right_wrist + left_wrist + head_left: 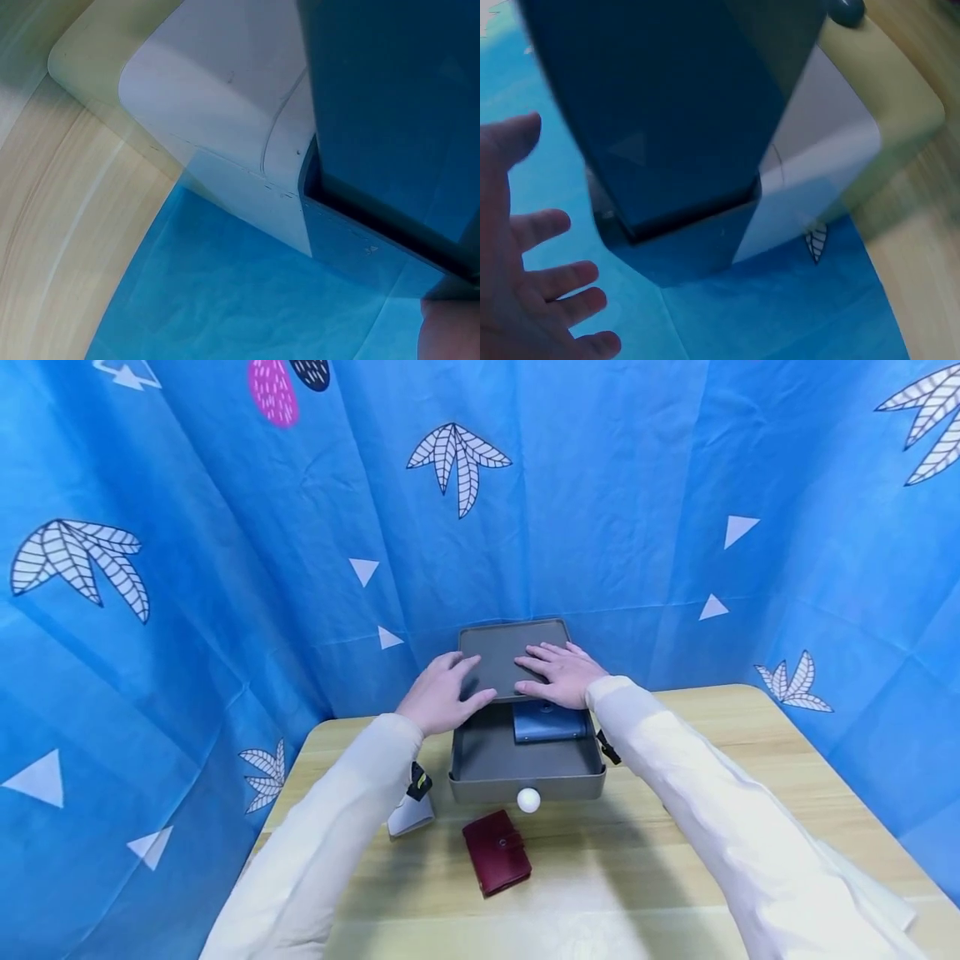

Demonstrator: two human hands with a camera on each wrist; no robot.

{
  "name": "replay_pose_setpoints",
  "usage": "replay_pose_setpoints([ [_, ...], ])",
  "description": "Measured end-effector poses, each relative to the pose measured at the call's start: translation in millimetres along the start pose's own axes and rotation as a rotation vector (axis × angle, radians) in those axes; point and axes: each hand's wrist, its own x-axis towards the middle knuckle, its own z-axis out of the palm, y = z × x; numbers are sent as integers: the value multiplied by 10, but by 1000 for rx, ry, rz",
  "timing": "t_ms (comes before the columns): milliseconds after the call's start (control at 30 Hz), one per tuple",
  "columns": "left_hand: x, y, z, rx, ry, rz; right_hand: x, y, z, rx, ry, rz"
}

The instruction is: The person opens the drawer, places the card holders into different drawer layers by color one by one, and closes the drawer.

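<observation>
A small storage box with a grey rimmed top (498, 652) stands at the table's back, its grey drawer (480, 752) pulled out and showing a white round knob. Inside the drawer's back right lies a blue wallet (555, 727), partly covered by the top. My right hand (558, 675) lies fingers spread over the top's right part. My left hand (444, 693) is at the top's left edge, thumb and fingers apart; in the left wrist view its fingers (562, 285) are beside the box. A dark red wallet (497, 853) with a snap strap lies before the drawer.
A whitish folded item (411, 815) lies left of the drawer, partly hidden by my left sleeve. Another pale item (873, 893) shows beneath the right sleeve. Blue patterned curtain (600, 527) hangs close behind and beside the wooden table (720, 727).
</observation>
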Motion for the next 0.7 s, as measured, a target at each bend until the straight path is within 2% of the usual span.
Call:
replay_pose_setpoints([
  [200, 134, -14, 75, 101, -126, -11, -7, -10, 25, 1, 0, 5],
  [400, 197, 51, -8, 160, -239, -25, -9, 26, 15, 6, 3, 1],
  [533, 250, 95, -53, 191, -271, -28, -2, 61, -8, -5, -5, 7],
  [700, 284, 97, -16, 204, -286, -43, 20, 42, 16, 0, 2, -7],
])
